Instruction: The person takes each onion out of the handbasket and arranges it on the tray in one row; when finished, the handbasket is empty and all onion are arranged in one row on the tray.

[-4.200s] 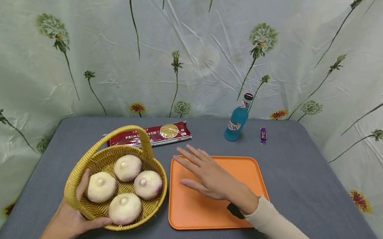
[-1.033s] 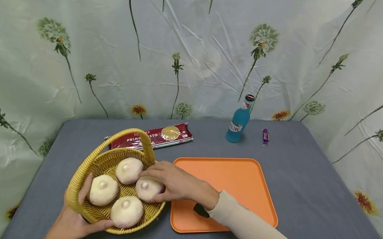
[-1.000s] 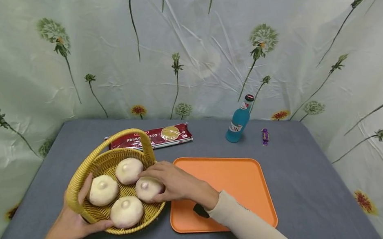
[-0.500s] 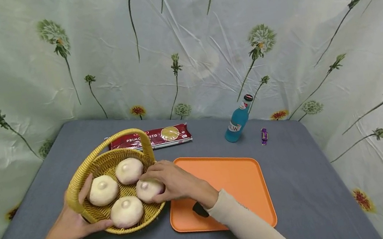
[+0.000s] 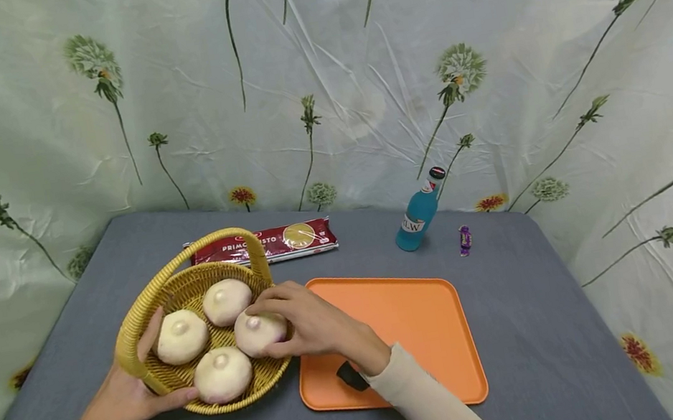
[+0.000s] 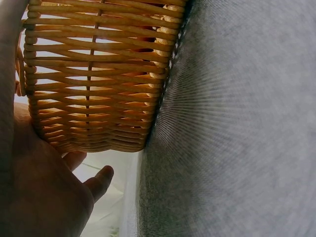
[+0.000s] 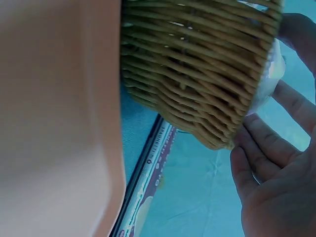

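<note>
Right hand [image 5: 310, 323] curled over the bun [image 5: 258, 330] at the right side of the woven basket [image 5: 132, 327], fingers wrapped round it in a closed grip, bun resting among the other three buns and not yet lifted clear. Left hand [image 5: 123, 398] clasping the near-left rim of the basket, thumb over the edge and fingers underneath, steadying it on the grey desk [image 5: 524, 327]. Orange tray [image 5: 406, 323] just beside the basket on the right, bare, with only the right forearm crossing its near-left corner. Judged from that: grasp made, nothing moved over so far, all four buns in the basket, so barely begun with the lift and every bun left to handle. Behind the basket, a red pasta packet [image 5: 263, 243] reading "PRIMO" and then letters partly hidden by the basket handle. Further right, a blue bottle [image 5: 417, 214] with a white label showing what looks like "LW", and near it a small purple wrapped sweet [image 5: 463, 239], its print too small to read.
</note>
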Demonstrator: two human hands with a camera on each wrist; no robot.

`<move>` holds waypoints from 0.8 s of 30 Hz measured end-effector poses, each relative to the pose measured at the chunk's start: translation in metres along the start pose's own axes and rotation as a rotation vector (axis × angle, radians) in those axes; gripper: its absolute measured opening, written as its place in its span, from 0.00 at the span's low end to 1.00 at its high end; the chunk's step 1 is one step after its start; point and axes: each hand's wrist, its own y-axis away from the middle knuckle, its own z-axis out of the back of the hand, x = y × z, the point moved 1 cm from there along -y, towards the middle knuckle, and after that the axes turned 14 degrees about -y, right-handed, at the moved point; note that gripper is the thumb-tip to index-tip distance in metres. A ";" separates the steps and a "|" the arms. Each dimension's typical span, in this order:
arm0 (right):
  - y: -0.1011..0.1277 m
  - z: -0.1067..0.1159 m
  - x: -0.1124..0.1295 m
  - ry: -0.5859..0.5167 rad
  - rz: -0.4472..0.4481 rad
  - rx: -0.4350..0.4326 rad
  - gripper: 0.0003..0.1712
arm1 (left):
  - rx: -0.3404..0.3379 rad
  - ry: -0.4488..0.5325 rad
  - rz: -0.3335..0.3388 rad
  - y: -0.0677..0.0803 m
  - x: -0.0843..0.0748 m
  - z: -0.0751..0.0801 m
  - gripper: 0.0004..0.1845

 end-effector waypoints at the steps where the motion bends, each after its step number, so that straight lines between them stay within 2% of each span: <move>1: 0.001 0.001 0.001 -0.012 -0.001 -0.008 0.28 | 0.005 0.000 0.004 0.000 0.000 0.000 0.76; 10: 0.014 0.014 0.006 -0.146 0.000 -0.108 0.29 | -0.015 -0.013 -0.033 -0.001 0.002 -0.002 0.76; 24: 0.034 0.031 0.003 -0.154 -0.114 -0.194 0.32 | -0.001 -0.002 -0.011 0.000 0.000 -0.001 0.76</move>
